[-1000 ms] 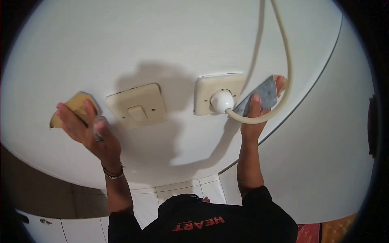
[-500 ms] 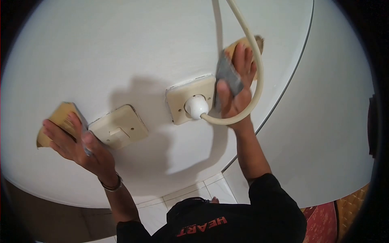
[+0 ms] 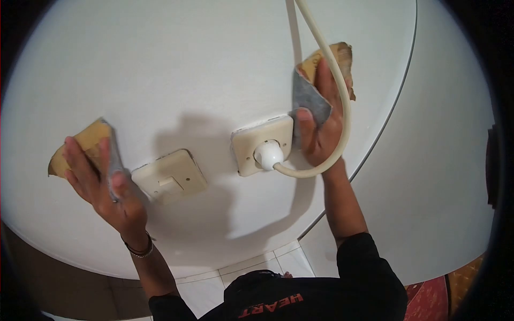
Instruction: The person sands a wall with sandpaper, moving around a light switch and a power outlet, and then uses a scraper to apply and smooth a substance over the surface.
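Note:
My left hand presses a sheet of sandpaper against the white wall. The sheet has a tan backing and a grey side turned up along the thumb. Just right of that hand sits a cream light switch. On the right, my right hand holds a second sheet of sandpaper to the wall, its thumb over the folded grey part. A cream socket with a round white plug in it is left of this hand. The plug's cable loops in front of the right hand's fingers.
White wall fills most of the view. A dark seam runs between it and a grey-white surface on the right. White floor tiles show below, with red patterned cloth at the lower right.
The view has shifted, so the switch and socket appear lower and further right. Against the wall, both hands have slid upward with their sandpaper, the left one more clearly.

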The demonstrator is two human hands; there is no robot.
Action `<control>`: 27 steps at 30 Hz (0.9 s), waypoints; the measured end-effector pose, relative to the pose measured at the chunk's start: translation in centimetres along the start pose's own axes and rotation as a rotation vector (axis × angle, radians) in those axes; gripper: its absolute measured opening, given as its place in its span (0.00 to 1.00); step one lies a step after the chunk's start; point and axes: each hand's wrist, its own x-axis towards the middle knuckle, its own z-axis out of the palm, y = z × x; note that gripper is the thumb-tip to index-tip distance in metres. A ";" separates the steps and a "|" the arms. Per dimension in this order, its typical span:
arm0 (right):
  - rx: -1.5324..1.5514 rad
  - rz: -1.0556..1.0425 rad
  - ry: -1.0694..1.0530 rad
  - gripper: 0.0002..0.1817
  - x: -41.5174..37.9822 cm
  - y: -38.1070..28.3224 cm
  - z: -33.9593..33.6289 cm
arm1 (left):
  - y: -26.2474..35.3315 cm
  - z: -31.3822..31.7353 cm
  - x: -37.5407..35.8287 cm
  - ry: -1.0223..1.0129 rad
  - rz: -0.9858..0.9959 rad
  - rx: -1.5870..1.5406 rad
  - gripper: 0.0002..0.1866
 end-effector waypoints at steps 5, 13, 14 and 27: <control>-0.070 0.005 0.047 0.26 0.7 0.4 0.1 | 0.8 0.6 2.1 0.070 0.003 0.075 0.24; -0.267 0.232 0.112 0.32 6.5 -1.9 1.2 | 1.0 1.4 7.5 0.141 0.139 0.186 0.23; -0.282 0.118 0.039 0.33 6.5 -3.1 1.3 | 1.2 1.6 7.6 0.107 0.230 0.136 0.23; -0.306 0.054 0.133 0.32 4.2 0.9 0.4 | 0.1 1.0 5.5 0.136 0.119 0.224 0.24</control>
